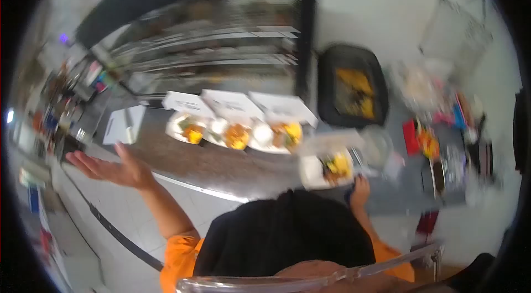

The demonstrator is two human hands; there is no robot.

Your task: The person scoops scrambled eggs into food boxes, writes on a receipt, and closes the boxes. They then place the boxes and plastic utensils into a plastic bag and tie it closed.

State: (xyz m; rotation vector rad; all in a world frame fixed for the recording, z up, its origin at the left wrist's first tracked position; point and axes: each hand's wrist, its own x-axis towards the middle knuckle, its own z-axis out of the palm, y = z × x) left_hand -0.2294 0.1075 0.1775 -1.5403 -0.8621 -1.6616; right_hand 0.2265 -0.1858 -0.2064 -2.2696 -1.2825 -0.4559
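Note:
My left hand (pixel 113 169) is raised at the counter's front edge, palm up and fingers spread, holding nothing. Nearest to it is a white board (pixel 117 127) with a knife (pixel 129 119) on it. At the lower right corner of an open takeaway box (pixel 311 174) my right hand (pixel 360 192) is curled, with something dark blue beside its fingers, too blurred to name. White rice and yellow and brown food fill that box. Three more open boxes stand in a row to its left: a left box (pixel 180 137), a middle box (pixel 218 141) and a right box (pixel 283 149).
Behind the boxes rises a glass display case (pixel 221 50). A black tub (pixel 326 94) with yellow food stands at the back right, near a clear round container (pixel 377 146). Plastic bags (pixel 423 85) and a red packet (pixel 410 137) crowd the right end of the counter (pixel 188 163).

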